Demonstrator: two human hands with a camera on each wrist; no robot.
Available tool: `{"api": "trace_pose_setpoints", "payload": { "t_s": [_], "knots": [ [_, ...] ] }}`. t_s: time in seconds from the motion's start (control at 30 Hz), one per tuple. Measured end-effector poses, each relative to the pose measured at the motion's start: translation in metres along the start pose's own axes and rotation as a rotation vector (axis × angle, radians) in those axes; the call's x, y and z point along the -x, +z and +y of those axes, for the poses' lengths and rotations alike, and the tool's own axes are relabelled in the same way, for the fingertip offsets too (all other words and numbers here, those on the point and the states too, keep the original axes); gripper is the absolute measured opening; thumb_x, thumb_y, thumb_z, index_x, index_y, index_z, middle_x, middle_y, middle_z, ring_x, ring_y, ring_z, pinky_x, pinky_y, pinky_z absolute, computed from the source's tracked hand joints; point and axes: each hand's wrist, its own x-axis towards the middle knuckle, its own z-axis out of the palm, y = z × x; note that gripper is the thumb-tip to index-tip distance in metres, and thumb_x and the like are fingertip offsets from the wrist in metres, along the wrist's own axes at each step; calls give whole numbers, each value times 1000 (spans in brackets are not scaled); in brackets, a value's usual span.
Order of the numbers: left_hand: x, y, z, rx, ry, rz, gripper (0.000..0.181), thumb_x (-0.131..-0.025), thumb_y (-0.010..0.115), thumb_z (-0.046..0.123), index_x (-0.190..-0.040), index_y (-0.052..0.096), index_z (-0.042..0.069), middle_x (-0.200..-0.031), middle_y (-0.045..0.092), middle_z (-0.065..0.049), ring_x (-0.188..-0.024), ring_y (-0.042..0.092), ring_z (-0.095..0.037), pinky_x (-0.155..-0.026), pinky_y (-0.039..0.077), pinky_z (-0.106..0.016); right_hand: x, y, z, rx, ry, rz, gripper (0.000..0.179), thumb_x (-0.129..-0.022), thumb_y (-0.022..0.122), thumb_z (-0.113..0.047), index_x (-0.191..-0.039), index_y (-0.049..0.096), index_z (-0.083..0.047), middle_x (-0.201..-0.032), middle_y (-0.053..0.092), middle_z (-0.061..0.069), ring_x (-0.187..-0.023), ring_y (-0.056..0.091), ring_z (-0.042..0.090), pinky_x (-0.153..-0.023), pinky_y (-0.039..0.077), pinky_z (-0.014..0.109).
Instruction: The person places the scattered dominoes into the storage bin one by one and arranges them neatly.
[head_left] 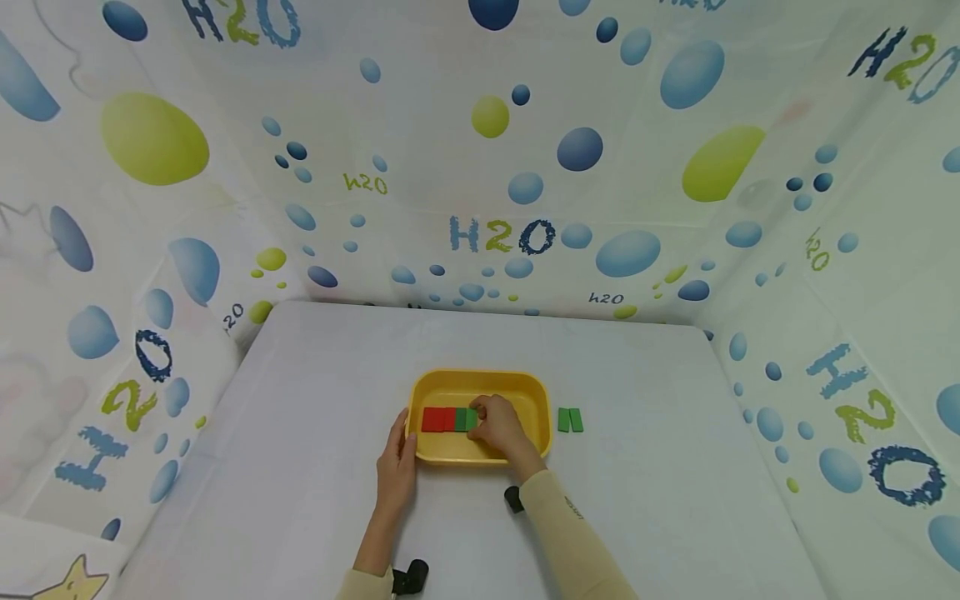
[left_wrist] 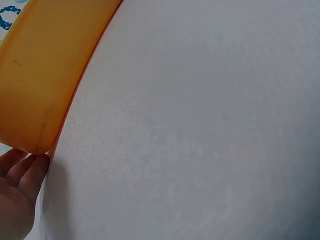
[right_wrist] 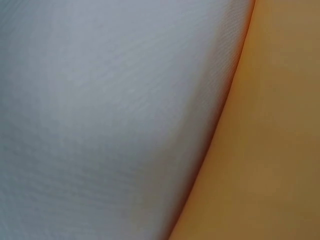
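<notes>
A shallow yellow tray (head_left: 480, 459) rests on the white table. In it, red tiles (head_left: 438, 419) and green tiles (head_left: 461, 419) lie side by side in a row. My right hand (head_left: 501, 427) reaches over the tray and pinches the green tile at the row's right end, thumb and forefinger at its near and far edges. My left hand (head_left: 396, 467) rests against the tray's left side near the front corner, its fairly straight fingers (left_wrist: 34, 175) touching the outer wall. The right wrist view shows only the tray's wall (right_wrist: 270, 130) and table, no hand.
Two more green tiles (head_left: 570, 420) lie on the table just right of the tray. White sheets (head_left: 495, 167) with blue and green drops enclose the table (head_left: 675, 467) at the back and sides. A black wrist camera (head_left: 411, 577) is on the left wrist.
</notes>
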Motion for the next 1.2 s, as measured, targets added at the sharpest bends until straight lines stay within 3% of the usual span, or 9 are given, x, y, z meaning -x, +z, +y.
{"api": "trace_pose_setpoints", "payload": {
  "t_s": [0.47, 0.7, 0.83, 1.0, 1.2],
  "knots": [
    [0, -1, 0, 8, -2, -7, 49, -106, 41, 27, -153, 32, 23, -157, 36, -10, -144, 35, -31, -116, 32, -47, 1, 0, 0, -22, 23, -3, 48, -72, 86, -10, -115, 66, -5, -90, 56, 4, -84, 51, 19, -81, 52, 34],
    [0, 0, -1, 5, 2, -3, 48, -106, 41, 26, -153, 33, 23, -157, 36, -11, -144, 35, -31, -116, 32, -47, 9, -8, -2, -34, -11, 57, 60, -69, 87, -12, -124, 63, -3, -92, 53, 7, -81, 48, 18, -73, 47, 32],
    [0, 0, 0, 7, 2, -3, 48, -106, 41, 26, -153, 33, 23, -157, 36, -11, -144, 35, -31, -116, 33, -47, 16, -19, -5, -86, -34, 94, 61, -72, 85, -10, -128, 61, -5, -102, 57, 12, -77, 49, 17, -69, 47, 29],
    [0, 0, 0, 1, 9, 3, 48, -106, 41, 26, -153, 33, 24, -156, 37, -11, -143, 36, -32, -116, 32, -48, 24, -37, -11, -144, -26, 113, 59, -80, 81, -13, -134, 57, -10, -118, 57, 14, -86, 54, 18, -74, 51, 29],
    [0, 0, -1, -4, 2, 2, 48, -106, 41, 26, -153, 34, 24, -156, 37, -12, -143, 36, -33, -115, 33, -49, 32, -64, -15, -171, -131, 210, 60, -81, 79, -12, -136, 55, -11, -119, 57, 16, -91, 57, 20, -80, 56, 34]
  ]
}}
